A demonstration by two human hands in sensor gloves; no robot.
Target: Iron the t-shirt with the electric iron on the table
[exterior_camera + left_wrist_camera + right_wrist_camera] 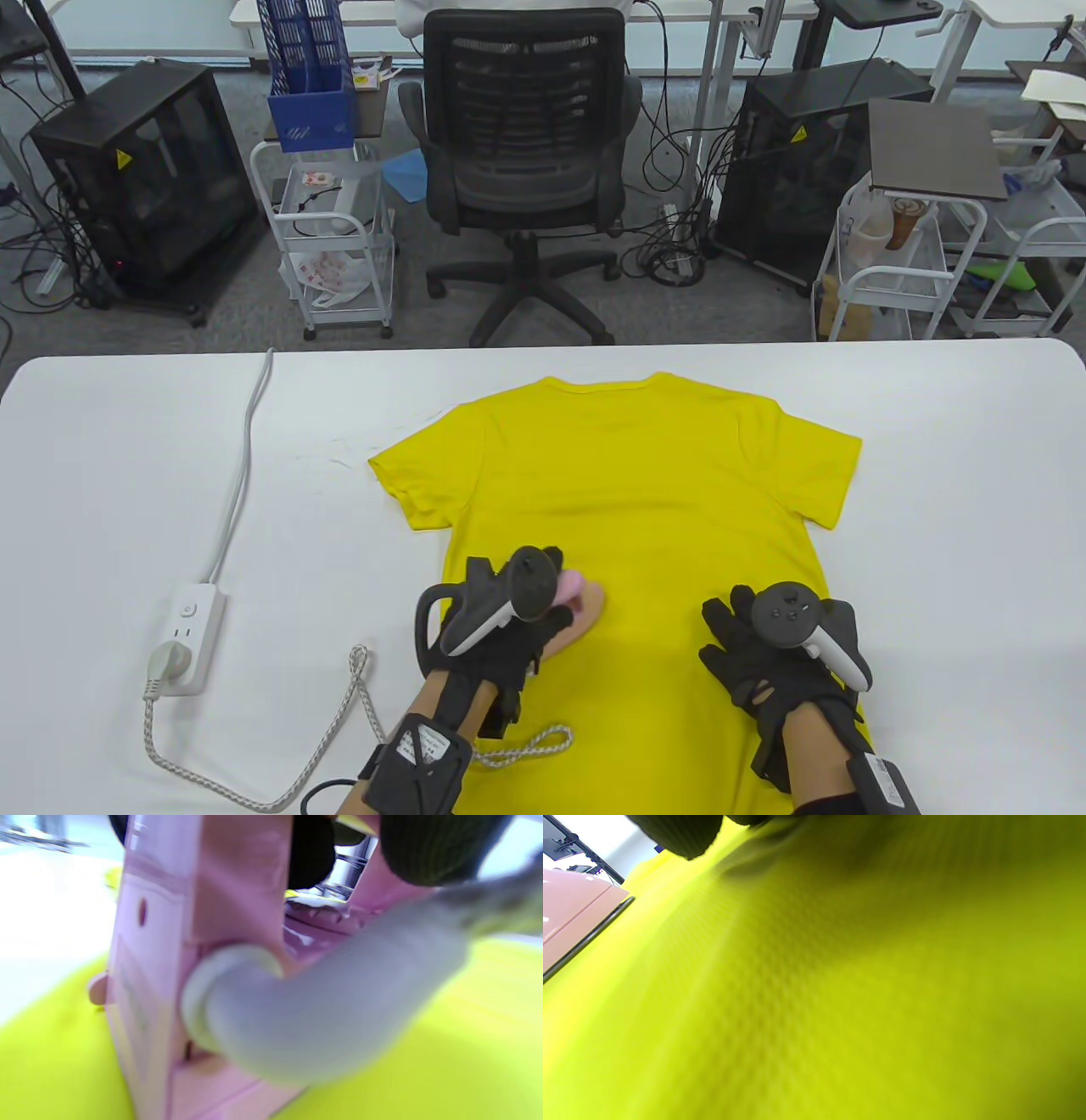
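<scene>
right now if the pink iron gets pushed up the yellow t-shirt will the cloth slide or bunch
The thin yellow knit t-shirt is probably floppy and light, so it could bunch ahead of the pink electric iron. The right hand, flat on its hem, likely holds it. The smooth white table may let loose parts slide.

Yellow tee (840,1005) close-up (pink iron (572,912) left).
</scene>
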